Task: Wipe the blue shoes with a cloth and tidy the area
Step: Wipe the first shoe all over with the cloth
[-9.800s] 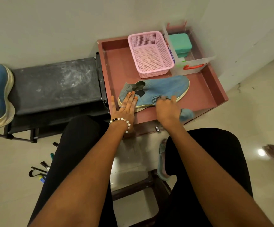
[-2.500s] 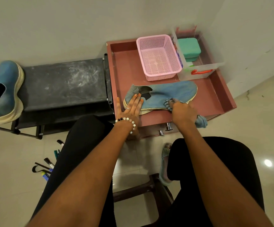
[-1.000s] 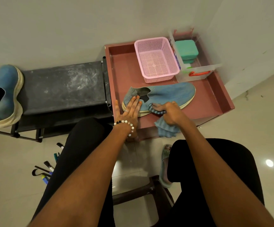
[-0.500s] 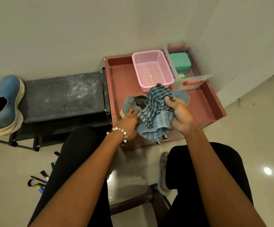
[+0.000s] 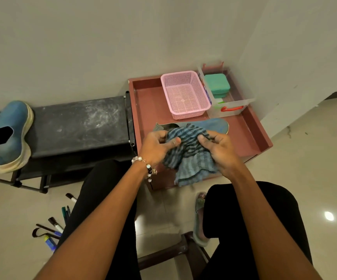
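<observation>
- There is a single view, from a wide-angle camera worn on the person's head.
- It looks forward and steeply down, over both forearms and the black-clad knees, to the floor in front of the seat.
- The left hand (image 5: 157,146) and right hand (image 5: 220,150) sit close, near the middle of the frame.
- The red tray (image 5: 149,106) lies just beyond them, against the wall.
- The dark bench (image 5: 76,126) reaches the left edge.
- Straight edges bow toward the borders.
</observation>
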{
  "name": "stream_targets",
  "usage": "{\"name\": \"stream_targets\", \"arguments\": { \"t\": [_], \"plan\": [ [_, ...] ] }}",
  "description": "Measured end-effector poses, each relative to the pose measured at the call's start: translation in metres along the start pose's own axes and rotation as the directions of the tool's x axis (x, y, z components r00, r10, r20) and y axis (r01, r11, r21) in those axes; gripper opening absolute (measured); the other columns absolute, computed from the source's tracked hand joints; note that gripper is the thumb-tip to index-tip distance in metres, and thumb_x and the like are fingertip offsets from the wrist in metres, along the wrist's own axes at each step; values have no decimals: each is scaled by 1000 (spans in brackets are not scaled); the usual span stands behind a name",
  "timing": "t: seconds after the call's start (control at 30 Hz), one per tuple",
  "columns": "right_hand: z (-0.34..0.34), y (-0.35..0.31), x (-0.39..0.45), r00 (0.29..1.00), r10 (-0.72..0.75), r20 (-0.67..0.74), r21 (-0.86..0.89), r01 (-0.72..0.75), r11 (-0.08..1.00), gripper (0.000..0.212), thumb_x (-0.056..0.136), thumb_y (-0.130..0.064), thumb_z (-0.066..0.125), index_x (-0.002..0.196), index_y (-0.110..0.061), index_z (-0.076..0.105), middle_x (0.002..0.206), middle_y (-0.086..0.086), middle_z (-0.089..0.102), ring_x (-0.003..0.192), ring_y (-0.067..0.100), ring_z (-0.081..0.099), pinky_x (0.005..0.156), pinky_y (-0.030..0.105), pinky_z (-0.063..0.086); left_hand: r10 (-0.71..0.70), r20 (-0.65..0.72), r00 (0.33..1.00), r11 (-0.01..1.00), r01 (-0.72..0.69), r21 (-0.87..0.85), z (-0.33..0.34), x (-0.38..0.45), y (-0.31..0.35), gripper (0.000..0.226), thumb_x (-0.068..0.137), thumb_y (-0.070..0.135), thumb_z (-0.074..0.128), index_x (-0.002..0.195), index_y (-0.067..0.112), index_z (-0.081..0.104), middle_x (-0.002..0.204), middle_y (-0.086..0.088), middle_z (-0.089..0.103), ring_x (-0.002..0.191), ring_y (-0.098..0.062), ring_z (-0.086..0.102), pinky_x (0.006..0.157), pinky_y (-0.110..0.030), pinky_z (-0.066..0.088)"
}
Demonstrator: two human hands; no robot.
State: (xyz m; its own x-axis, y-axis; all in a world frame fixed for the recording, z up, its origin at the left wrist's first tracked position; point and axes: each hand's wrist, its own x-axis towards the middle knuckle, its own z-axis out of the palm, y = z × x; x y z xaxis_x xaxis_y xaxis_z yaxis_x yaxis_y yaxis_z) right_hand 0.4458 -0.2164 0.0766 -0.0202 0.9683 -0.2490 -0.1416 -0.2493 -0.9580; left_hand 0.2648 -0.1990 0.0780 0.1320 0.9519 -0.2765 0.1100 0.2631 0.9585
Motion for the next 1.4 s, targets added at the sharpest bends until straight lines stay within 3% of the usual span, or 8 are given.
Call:
{"name": "stream_targets", "arguments": {
  "t": [0.3, 0.43, 0.57, 0.67, 0.8, 1.0, 1.2, 1.4],
  "plan": [
    [-12, 0, -6, 854, 477, 208, -291, -412, 864, 53, 58, -27, 83, 99, 4, 69, 98, 16, 72, 88, 26, 69, 83, 36, 54, -72, -172, 982, 995, 60, -78, -2, 4, -6, 7, 88, 16, 66, 86, 9, 68, 89, -9, 71, 84, -20, 67, 78, -32, 56],
    [-18, -5, -2, 962, 260, 86, -90, -253, 963, 18, 68, -8, 78, 83, -3, 69, 82, 10, 73, 72, 20, 69, 63, 27, 56, -214, -171, 962, 962, 237, 132, -3, 10, -23, 31, 82, 26, 74, 104, 22, 53, 112, -2, 60, 100, -20, 59, 93, -34, 48],
    [-4, 0, 4, 991, 131, 25, 384, -131, 914, 18, 72, -6, 70, 89, -5, 64, 83, 10, 69, 75, 21, 67, 76, 39, 57, -201, 178, 963, 963, 161, 217, 21, 2, -31, 14, 92, 14, 60, 102, 25, 60, 111, -7, 64, 101, -28, 63, 89, -39, 54],
    [-3, 7, 8, 984, 155, -88, 261, -127, 957, 29, 75, -2, 73, 100, -8, 60, 90, 10, 69, 79, 22, 68, 73, 39, 57, -244, 357, 902, 953, 155, 260, 22, -6, -19, 28, 96, 3, 50, 121, 15, 58, 105, -1, 63, 94, -14, 59, 65, -16, 53],
    [-11, 19, 18, 978, 37, -207, -189, -77, 979, 24, 74, -16, 78, 92, -14, 63, 87, 7, 69, 82, 24, 67, 77, 41, 56, -98, -162, 982, 910, 154, 384, -12, 11, -19, 13, 87, 8, 64, 97, 12, 71, 90, -6, 71, 78, -20, 67, 79, -33, 56],
    [27, 45, 40, 996, -84, 41, -916, 71, 396, 42, 81, -17, 67, 122, -11, 57, 121, 15, 50, 104, 33, 55, 91, 37, 45, 497, 111, 861, 339, -310, 888, -22, 29, -42, 37, 78, 0, 62, 113, 9, 67, 115, -10, 63, 106, -31, 59, 90, -39, 48],
    [51, 50, 40, 998, 60, 32, -999, 34, -35, 36, 95, -20, 45, 130, -24, 49, 130, 12, 37, 118, 32, 40, 94, 48, 41, 80, 250, 965, 15, -252, 968, -10, 20, -71, 58, 100, 10, 26, 153, 17, 3, 160, 5, 7, 147, -14, -7, 115, -48, -10],
    [48, 28, 43, 990, 139, 3, -977, 32, -209, 31, 96, -22, 38, 120, -20, 58, 133, 11, 38, 122, 31, 38, 95, 44, 36, 47, 193, 980, -16, -192, 981, -2, 19, -71, 53, 103, 13, 23, 153, 14, 5, 161, 2, 7, 147, -13, -6, 115, -44, -12]
  ]
}}
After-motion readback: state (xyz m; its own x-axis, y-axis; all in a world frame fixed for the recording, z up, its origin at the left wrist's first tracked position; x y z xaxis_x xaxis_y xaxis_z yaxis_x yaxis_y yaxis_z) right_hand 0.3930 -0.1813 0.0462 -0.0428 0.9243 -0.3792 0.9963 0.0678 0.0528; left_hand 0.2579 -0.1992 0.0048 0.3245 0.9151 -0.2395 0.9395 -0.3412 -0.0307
